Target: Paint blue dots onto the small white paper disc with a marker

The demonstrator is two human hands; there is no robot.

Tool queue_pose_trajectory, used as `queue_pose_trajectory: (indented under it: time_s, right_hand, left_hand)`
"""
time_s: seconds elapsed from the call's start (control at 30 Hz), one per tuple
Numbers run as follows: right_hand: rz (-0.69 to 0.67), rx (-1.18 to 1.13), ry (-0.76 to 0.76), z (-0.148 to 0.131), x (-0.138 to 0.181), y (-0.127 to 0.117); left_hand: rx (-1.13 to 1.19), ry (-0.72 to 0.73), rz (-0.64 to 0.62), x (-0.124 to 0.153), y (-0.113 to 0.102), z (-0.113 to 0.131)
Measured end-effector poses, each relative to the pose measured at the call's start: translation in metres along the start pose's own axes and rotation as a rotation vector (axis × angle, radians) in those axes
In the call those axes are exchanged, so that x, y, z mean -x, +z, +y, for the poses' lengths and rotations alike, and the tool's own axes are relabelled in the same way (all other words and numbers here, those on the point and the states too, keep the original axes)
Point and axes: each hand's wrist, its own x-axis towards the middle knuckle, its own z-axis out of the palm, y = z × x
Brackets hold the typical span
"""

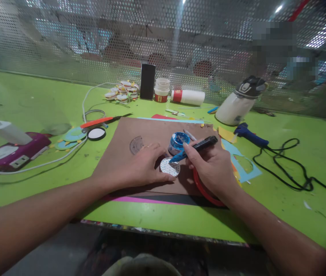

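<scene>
A small white disc [166, 168] with dark dots and fine lines lies on the brown board [117, 153]. My left hand [141, 163] steadies it, thumb along the near edge and fingers on the far side. In my right hand [210, 165] is a black marker [204, 144], its blue-smeared end slanting down onto the disc. Just behind the disc stands a jar of blue paint [179, 142]. Under my right hand a red ring-shaped item [203, 189] shows in part. A protractor [136, 145] lies beyond my left hand.
A white bottle [234, 107] leans at the back right near a blue glue gun [251, 135] with a looped black cord. Phone [147, 81], paper cups [162, 90] and several small white discs [122, 91] line the mesh. At left are a purple power strip [16, 151] and an orange-handled knife [99, 122].
</scene>
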Motion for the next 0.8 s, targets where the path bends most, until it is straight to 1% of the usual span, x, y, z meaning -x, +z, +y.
queue_pose_trajectory:
  time_s: [0.47, 0.67, 0.8]
  right_hand:
    - [-0.006, 0.084, -0.009, -0.0016, 0.0012, 0.0006]
    - [-0.025, 0.131, -0.052, -0.0018, 0.0006, 0.0]
    - [-0.009, 0.159, -0.077, 0.0024, 0.0019, 0.0018]
  left_hand:
    - [-0.018, -0.004, 0.005, -0.0004, 0.0014, -0.0012]
    - [-0.015, -0.015, -0.009, -0.0007, -0.0002, 0.001]
    - [0.014, -0.019, -0.011, -0.0008, 0.0014, -0.0012]
